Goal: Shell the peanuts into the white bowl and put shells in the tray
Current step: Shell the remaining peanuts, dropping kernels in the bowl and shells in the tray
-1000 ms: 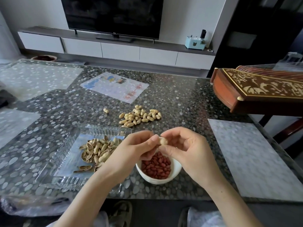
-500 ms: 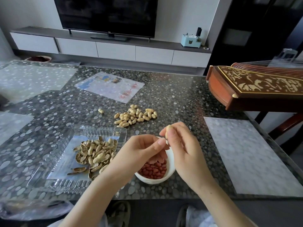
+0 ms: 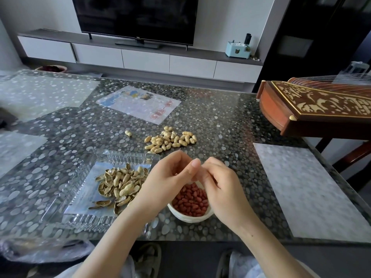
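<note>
both hands meet right above the small round white bowl point(image 3: 187, 218), which sits on the dark pebble-patterned glass desk point(image 3: 220, 127) close to its near edge. the left hand point(image 3: 168, 178) comes in from the bowl's left and the right hand point(image 3: 219, 187) from its right. their thumbs and fingertips touch over the bowl's far rim. each grip is curled tight, fingers folded inward and pressed against the other hand. i cannot tell whether a peanut sits between them, since the fingers hide that spot.

the bowl holds a heap of red-skinned shelled peanuts point(image 3: 190, 200). just to the left of the bowl lies the clear ridged glass tray point(image 3: 124, 155), with a pile of empty tan shells point(image 3: 120, 185) on its floor (most lie toward the side nearest the bowl). beyond the bowl, past the hands, a loose pile of unshelled peanuts point(image 3: 170, 139) rests on the desk, and a single stray peanut point(image 3: 128, 133) lies apart to that pile's left.

further beyond the bowl is a printed paper sheet point(image 3: 138, 104). to the bowl's right lies a pale speckled rectangular mat point(image 3: 305, 189), and far right of it a carved reddish wooden zither point(image 3: 321, 105) stands past the desk's edge.
</note>
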